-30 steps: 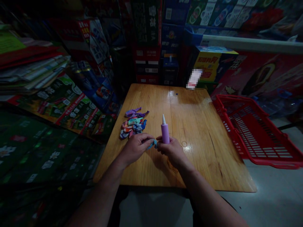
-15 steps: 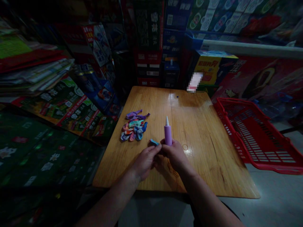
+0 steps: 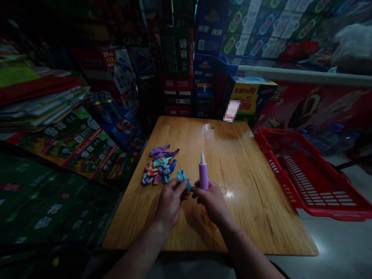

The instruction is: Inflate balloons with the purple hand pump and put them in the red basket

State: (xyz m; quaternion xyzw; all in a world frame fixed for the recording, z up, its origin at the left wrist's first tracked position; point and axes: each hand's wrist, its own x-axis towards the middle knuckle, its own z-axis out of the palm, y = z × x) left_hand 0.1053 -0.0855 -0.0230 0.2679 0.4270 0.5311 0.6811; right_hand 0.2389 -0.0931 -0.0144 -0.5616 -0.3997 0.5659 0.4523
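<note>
Between the thumb and fingers of my left hand [image 3: 171,199] is a limp blue balloon [image 3: 181,176], its body sticking up past the fingertips. My right hand [image 3: 211,199] is closed around a purple balloon pump [image 3: 204,177] with a pale tapered nozzle pointing up and away. Its thumb and finger also meet the end of the blue balloon. The pump's lower part is hidden by the palm. To the left, a pile of several deflated, patterned balloons [image 3: 158,170] lies on the wooden table [image 3: 244,170].
A red plastic basket [image 3: 290,170] stands along the table's right side. Stacked cartons [image 3: 177,91] and a yellow-blue box [image 3: 247,95] line the back. Papers [image 3: 37,104] are piled at the left. A thin ring [image 3: 223,190] lies right of my right hand.
The view has tilted up and shifted slightly. My hands have moved a little apart, and more of the blue balloon shows above my left fingers. The pump stays in my right hand.
</note>
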